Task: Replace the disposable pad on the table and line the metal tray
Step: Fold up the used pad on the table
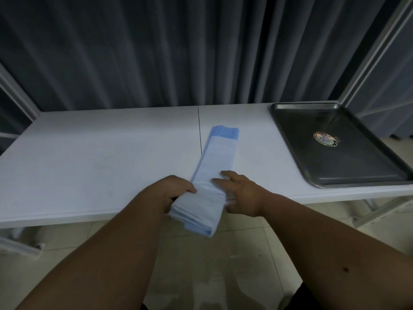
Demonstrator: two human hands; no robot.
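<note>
A folded blue-and-white disposable pad [218,162] lies lengthwise across the white table [100,157], its near end hanging past the front edge. My left hand [176,189] grips that near end from the left, thumb on top. My right hand [240,193] holds the pad's right side, fingers stretched over the top and thumb underneath at the edge. A bare metal tray [297,153] with a round sticker in its middle sits at the table's right end, apart from both hands.
Grey curtains [178,52] hang right behind the table. A thin seam [199,130] splits the tabletop near the middle. Tiled floor [223,276] shows below the front edge, with table legs at both sides.
</note>
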